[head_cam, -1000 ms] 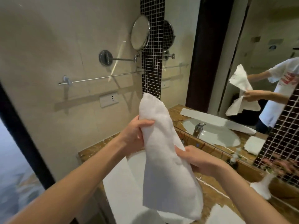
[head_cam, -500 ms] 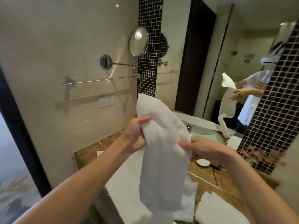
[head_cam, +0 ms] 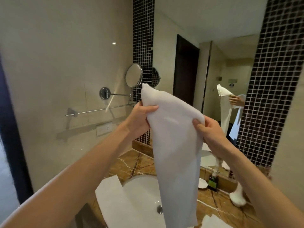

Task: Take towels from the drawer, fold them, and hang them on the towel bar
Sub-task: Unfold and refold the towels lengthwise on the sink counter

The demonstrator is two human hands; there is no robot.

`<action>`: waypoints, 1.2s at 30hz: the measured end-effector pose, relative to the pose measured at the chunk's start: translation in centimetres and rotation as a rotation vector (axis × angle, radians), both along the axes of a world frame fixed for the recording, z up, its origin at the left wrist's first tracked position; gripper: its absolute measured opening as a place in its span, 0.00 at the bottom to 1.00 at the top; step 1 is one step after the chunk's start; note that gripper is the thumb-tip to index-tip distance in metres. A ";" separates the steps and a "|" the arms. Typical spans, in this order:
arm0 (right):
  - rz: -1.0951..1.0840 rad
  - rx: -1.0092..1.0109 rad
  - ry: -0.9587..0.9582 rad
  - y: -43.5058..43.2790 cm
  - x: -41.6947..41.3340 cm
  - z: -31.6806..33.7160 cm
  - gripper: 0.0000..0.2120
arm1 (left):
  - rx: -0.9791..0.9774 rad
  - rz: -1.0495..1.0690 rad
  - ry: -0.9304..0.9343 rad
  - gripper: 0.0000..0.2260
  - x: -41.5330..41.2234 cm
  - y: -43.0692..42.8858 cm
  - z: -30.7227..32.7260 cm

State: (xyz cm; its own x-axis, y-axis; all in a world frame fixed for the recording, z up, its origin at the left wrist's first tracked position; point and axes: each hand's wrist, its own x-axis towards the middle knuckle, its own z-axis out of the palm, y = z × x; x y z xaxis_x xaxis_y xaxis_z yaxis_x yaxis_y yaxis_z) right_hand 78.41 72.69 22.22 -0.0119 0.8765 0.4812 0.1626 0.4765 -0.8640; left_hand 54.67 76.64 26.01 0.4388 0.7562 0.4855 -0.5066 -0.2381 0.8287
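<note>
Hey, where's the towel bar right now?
In the head view the towel bar is on the beige wall at left, just below the round mirror's wall mount, above the socket plate, left of the left hand gripping the towel.

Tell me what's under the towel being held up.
Below the towel: the white sink and its drain, on a marble counter. The towel covers the sink's right side.

No readable text; reflected wall plaques (head_cam: 232,80) and dark bottle's green label (head_cam: 212,183) too blurred
</note>
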 end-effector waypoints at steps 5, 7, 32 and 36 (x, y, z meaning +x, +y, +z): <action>-0.018 0.149 0.089 -2.3 -0.2 5.9 0.08 | 0.087 0.027 -0.053 0.14 0.8 -1.6 6.0; -0.007 0.172 0.127 -2.9 0.0 7.9 0.09 | 0.109 0.051 -0.066 0.14 1.4 -2.3 8.3; 0.020 -0.467 0.120 13.7 -7.1 -8.1 0.22 | -0.317 0.517 0.042 0.12 -3.2 7.2 -10.8; 0.230 -0.600 0.307 17.8 -10.1 -10.9 0.19 | -0.413 0.598 0.048 0.10 -6.5 9.4 -14.3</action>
